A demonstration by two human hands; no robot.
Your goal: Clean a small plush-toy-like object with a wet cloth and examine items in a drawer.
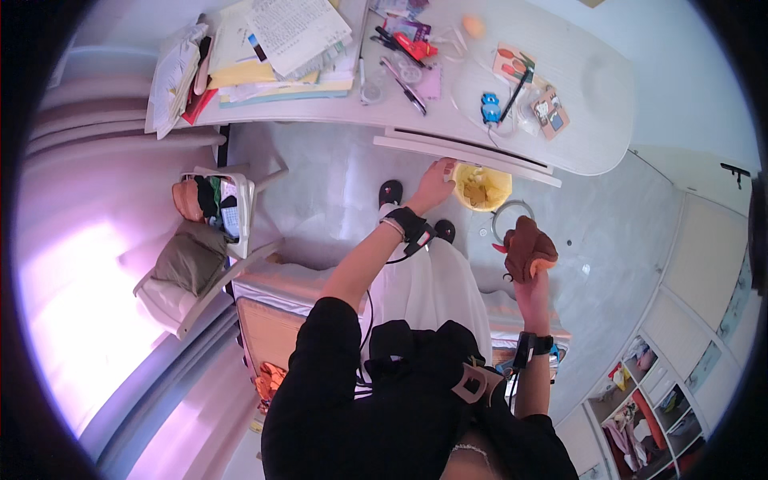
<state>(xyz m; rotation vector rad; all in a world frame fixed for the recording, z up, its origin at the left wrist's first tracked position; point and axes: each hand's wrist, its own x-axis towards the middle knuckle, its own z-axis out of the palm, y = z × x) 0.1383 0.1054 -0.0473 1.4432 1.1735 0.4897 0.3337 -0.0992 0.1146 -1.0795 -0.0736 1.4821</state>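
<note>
My left hand (434, 186) is closed on the left rim of a small round bin (507, 194) with a yellow liner. Some crumpled, brownish bits lie inside it. To the right, my right hand (534, 290) grips a brown plush toy (528, 250) with orange and red parts. The toy covers most of those fingers. Between the bin and the toy shows a thin grey ring (498, 221), partly hidden behind the plush; whether it lies on the floor I cannot tell.
A white desk (592, 120) with papers (296, 36), pens and small trinkets spans the far side, its drawer front (468, 152) jutting out above the bin. A chair with a cushion (190, 258) stands at left. Open shelves (648, 400) are at lower right.
</note>
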